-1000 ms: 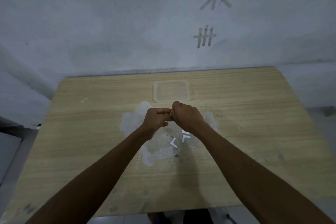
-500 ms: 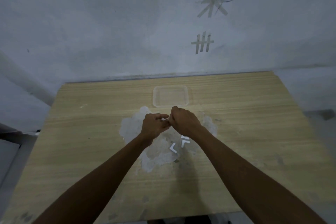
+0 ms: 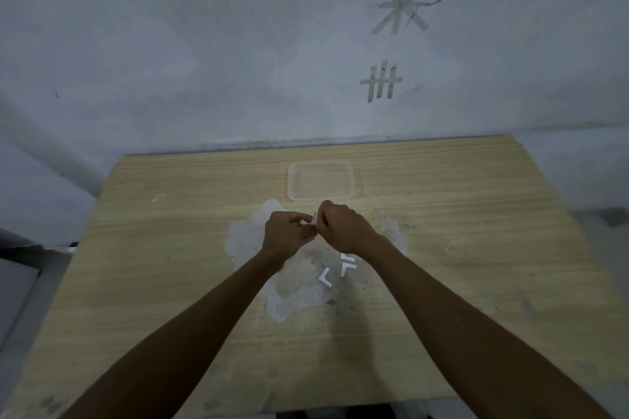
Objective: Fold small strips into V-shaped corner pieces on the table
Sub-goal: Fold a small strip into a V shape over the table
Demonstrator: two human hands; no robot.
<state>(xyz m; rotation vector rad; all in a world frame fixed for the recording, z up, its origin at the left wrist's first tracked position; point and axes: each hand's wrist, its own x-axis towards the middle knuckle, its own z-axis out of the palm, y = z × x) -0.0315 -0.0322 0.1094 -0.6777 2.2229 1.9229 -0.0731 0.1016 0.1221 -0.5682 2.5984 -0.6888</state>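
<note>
Change: strip (image 3: 310, 221) now exposed.
Grip: left hand (image 3: 287, 235), right hand (image 3: 343, 226) pinch it, fingers curled.
Around strip: folded pieces (image 3: 326, 277) nearer, tray (image 3: 320, 196) beyond.

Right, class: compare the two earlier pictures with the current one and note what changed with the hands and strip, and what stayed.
The left hand and right hand have eased slightly apart, so more of the white strip shows between them; both keep their grip on it, nothing let go. The folded V pieces, clear container and table stayed as they were.
</note>
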